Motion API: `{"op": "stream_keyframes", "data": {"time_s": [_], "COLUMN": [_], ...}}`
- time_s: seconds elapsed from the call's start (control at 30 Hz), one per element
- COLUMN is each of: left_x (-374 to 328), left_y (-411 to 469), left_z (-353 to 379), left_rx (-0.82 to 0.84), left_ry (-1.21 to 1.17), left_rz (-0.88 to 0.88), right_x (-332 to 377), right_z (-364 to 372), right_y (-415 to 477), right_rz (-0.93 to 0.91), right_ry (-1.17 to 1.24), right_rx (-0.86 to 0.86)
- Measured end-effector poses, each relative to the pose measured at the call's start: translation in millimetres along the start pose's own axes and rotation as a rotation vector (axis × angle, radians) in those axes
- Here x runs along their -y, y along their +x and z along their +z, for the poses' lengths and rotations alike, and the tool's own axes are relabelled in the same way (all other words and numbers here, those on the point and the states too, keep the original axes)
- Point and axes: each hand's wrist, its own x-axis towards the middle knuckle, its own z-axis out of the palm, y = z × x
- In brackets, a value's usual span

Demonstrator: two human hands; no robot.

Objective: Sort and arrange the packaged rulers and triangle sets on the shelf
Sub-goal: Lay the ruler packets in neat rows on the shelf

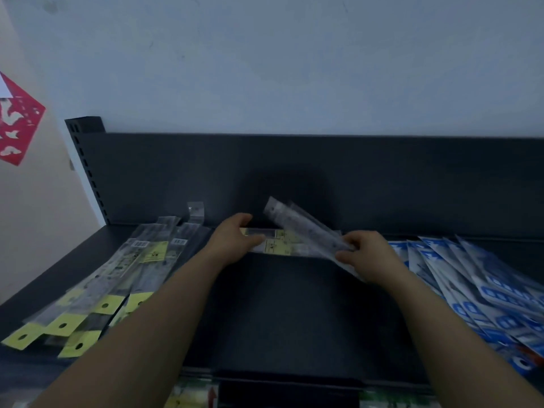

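Note:
A dark shelf (pixel 288 313) holds packaged rulers. My left hand (pixel 232 234) grips the left end of a yellow-labelled ruler pack (pixel 279 244) lying crosswise near the back panel. My right hand (pixel 368 254) holds a clear-wrapped ruler pack (pixel 300 225) that tilts up and to the left over the yellow-labelled one. A pile of long ruler packs with yellow hang tabs (pixel 97 290) lies at the left. Blue-and-white packs (pixel 477 284) fan out at the right.
The dark back panel (pixel 323 178) rises behind the shelf, with a slotted upright (pixel 85 172) at its left. A red paper cut-out (pixel 17 122) hangs on the left wall. More packaged goods (pixel 191 396) show on a lower shelf at the bottom edge.

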Motion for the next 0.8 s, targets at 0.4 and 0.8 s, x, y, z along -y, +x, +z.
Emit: {"op": "stream_keyframes", "data": {"time_s": [0.4,0.8], "left_x": [-5,-28], "left_y": [55,53], "left_z": [18,15], "left_rx": [0.41,0.537], "left_ry": [0.543,0.607], "left_rz": [0.089,0.06], "right_x": [-11,-3], "right_z": [-3,-1], "right_y": [10,4], "right_rz": [0.128,0.191], "right_ry": [0.225,0.358], "right_rx": [-0.083,-0.137]}}
